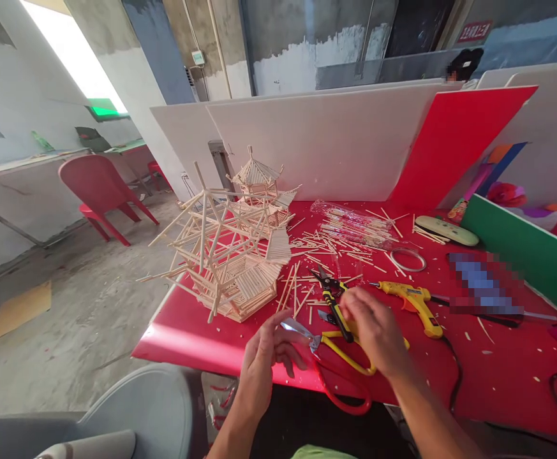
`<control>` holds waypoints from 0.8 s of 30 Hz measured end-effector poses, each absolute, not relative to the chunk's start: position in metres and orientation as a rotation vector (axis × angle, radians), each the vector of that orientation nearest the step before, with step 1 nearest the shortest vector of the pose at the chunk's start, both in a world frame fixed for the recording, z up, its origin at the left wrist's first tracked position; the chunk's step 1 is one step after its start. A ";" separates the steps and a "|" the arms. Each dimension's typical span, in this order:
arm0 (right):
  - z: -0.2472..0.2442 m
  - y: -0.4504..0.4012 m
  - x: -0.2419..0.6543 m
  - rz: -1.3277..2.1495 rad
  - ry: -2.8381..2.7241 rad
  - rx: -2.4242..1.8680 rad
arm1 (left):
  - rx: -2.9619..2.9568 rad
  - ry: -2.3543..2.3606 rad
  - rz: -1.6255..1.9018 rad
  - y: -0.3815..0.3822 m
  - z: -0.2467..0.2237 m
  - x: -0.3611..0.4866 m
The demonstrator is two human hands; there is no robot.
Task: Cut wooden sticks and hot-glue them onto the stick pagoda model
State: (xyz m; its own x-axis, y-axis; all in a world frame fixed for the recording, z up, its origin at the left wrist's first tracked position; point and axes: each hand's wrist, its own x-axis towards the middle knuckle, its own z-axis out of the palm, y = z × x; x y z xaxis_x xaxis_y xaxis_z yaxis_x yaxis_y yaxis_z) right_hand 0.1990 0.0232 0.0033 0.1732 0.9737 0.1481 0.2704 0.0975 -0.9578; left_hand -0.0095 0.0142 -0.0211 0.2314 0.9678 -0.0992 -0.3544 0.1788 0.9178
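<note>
My left hand (263,350) is at the table's front edge, fingers apart, beside the blades of the scissors (315,344). These scissors have one yellow and one red handle, spread apart, the red loop reaching past the edge. Just right of them my right hand (374,322) is closed, fingers pressed together; whatever it holds is hidden. Black-and-yellow cutters (332,298) lie right against its fingertips. Behind my left hand stands an unfinished stick framework (221,255) on a slatted base. A small stick pagoda (258,175) with a pointed roof rises behind it.
Loose sticks (300,293) and a plastic-wrapped bundle (355,224) cover the middle of the red table (450,370). A yellow glue gun (416,305), a tape roll (407,259) and an oblong case (445,229) lie right. White boards (316,140) stand behind; a red chair (99,185) is left.
</note>
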 end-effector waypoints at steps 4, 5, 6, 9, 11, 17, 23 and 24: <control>0.007 0.017 0.260 0.521 -1.161 -1.585 | 1.023 1.171 1.104 0.013 -0.034 -0.027; 0.008 0.014 0.270 0.461 -1.177 -1.626 | 1.088 1.232 1.095 0.013 -0.036 -0.030; 0.009 0.012 0.275 0.419 -1.221 -1.648 | 1.175 1.292 1.095 0.013 -0.038 -0.032; 0.010 0.007 0.258 0.391 -1.534 -1.551 | 1.473 1.420 1.178 0.012 -0.036 -0.028; 0.008 0.005 0.224 0.431 -1.768 -1.413 | 1.623 1.377 1.194 0.011 -0.030 -0.021; 0.004 -0.001 0.156 0.643 -2.130 -1.234 | 1.703 1.181 0.854 0.007 -0.025 -0.016; -0.006 0.030 0.188 0.473 -2.197 -1.474 | 1.786 1.194 0.926 0.009 -0.031 -0.036; -0.009 0.039 0.189 0.323 -2.211 -1.551 | 1.813 1.243 0.988 0.010 -0.031 -0.035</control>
